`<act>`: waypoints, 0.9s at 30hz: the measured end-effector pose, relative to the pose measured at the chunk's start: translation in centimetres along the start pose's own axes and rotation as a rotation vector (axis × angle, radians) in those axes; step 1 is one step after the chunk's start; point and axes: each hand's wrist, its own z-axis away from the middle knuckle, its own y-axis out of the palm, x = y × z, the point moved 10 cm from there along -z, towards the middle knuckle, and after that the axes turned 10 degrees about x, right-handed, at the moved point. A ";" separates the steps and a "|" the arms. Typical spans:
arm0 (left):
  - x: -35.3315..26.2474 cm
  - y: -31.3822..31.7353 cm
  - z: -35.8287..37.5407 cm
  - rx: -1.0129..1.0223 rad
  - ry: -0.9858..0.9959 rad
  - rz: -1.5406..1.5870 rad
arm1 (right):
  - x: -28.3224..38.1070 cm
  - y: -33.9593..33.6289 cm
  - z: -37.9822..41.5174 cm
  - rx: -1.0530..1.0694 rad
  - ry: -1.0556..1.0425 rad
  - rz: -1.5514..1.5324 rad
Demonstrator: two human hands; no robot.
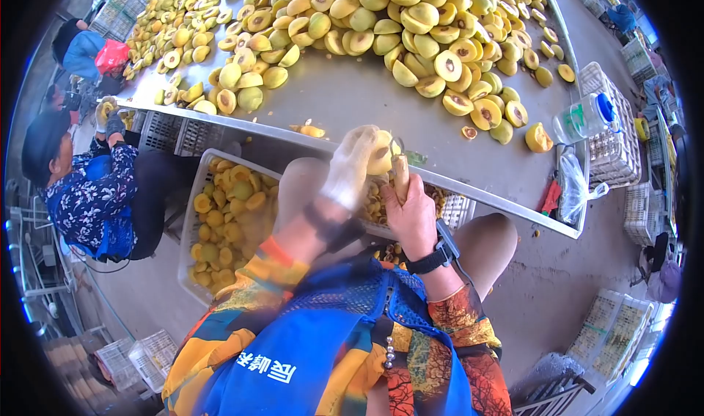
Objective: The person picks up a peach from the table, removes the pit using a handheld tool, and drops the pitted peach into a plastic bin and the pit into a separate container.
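Observation:
In the head view my left hand, in a pale glove, is closed around a yellow peach half at the table's near edge. My bare right hand grips the wooden handle of a pitting tool, whose curved metal end is right at the fruit. Halved peaches, many with stones showing, are heaped on the metal table ahead. Below my hands, a crate contains brown pits and scraps. Cut peach halves fill a white crate by my left knee.
A co-worker in a patterned top sits at the left, hands at the table edge. On the table's right side are a plastic bottle with a blue cap and a clear bag. White crates stand beyond that edge.

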 end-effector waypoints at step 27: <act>0.2 2.8 -1.9 0.263 -0.267 0.065 | -0.1 1.8 -0.2 0.178 -0.204 0.064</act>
